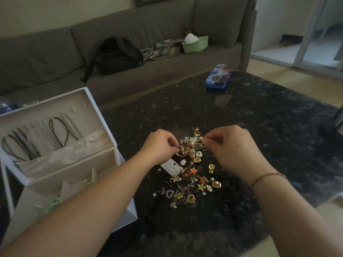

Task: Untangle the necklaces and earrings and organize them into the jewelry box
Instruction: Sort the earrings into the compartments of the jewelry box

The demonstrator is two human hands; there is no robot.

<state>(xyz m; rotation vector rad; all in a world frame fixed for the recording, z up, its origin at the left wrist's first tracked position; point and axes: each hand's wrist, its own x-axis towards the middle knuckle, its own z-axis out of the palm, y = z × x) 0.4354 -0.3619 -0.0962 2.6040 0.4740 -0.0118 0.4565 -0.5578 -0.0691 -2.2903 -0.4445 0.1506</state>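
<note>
Gold, pearl and orange trinkets lie in a tangled heap of earrings (191,171) on a dark speckled table (259,127), seen from the head camera looking down over two bare forearms. The left hand (159,145) has its fingers curled, pinching a cluster of gold and pearl pieces at the near-left edge of the heap's top. The right hand (232,145), fingers also curled, pinches a thin piece at the heap's upper right; what exactly sits between its fingertips is too small to tell. Both hands hover close together over the far end of the heap, just apart from each other. A thin red bracelet (267,178) circles the right wrist. A white earring card (171,166) lies on the table just beside the left wrist, touching the heap.

At left, a white jewelry box (104,115) stands open on the table, its lid upright. Dark cord necklaces (55,132) hang in a row inside the lid, their lower ends tucked into a pale satin pocket (65,156). The box's lower tray, partly hidden by the left forearm, holds a gold piece and something pale green.

Farther back, a blue tin (219,76) rests near the table's far edge. Behind it, a grey sofa (46,52) carries a black backpack (117,54), loose magazines (163,50) and a green bowl (195,45).
</note>
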